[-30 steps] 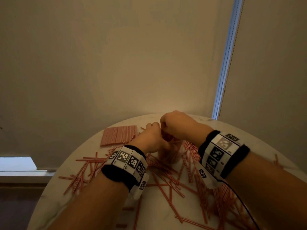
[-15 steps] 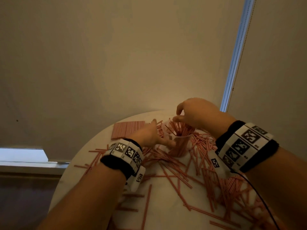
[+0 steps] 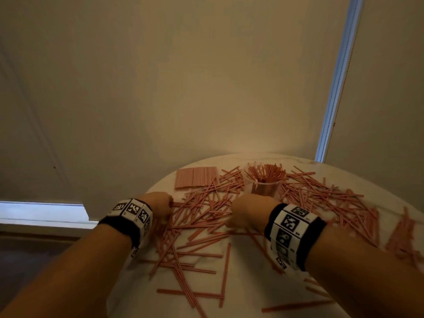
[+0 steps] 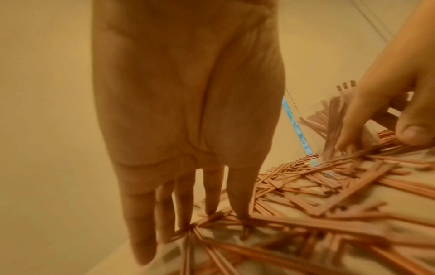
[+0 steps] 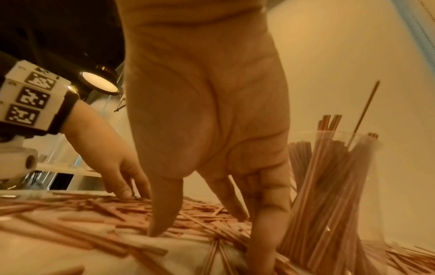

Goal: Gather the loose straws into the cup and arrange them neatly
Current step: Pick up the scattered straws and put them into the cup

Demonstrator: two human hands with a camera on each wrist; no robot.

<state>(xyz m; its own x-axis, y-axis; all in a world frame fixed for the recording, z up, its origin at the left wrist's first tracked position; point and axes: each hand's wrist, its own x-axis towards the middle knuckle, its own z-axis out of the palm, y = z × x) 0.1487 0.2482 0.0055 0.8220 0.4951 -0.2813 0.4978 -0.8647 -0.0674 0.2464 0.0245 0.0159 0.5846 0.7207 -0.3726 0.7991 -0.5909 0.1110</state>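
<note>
A clear plastic cup (image 3: 265, 188) stands upright at the far side of the round table, full of red-striped straws (image 3: 267, 172). Many loose straws (image 3: 206, 216) lie scattered over the tabletop. My left hand (image 3: 168, 208) is down on the pile left of centre. In the left wrist view its straight fingers (image 4: 237, 195) touch the straws. My right hand (image 3: 231, 216) is in front of the cup. In the right wrist view its straight fingers (image 5: 164, 214) press onto loose straws, with the cup (image 5: 348, 186) just to the right. Neither hand holds anything.
A flat pink pack of straws (image 3: 196, 177) lies at the far left of the white table (image 3: 241, 294). A thick heap of straws (image 3: 332, 203) covers the right side. A wall rises right behind the table, with a window strip (image 3: 337, 83) at the right.
Both hands have left the cup and come back toward me, down onto the loose straws. The left hand no longer steadies the cup, which stands alone.
</note>
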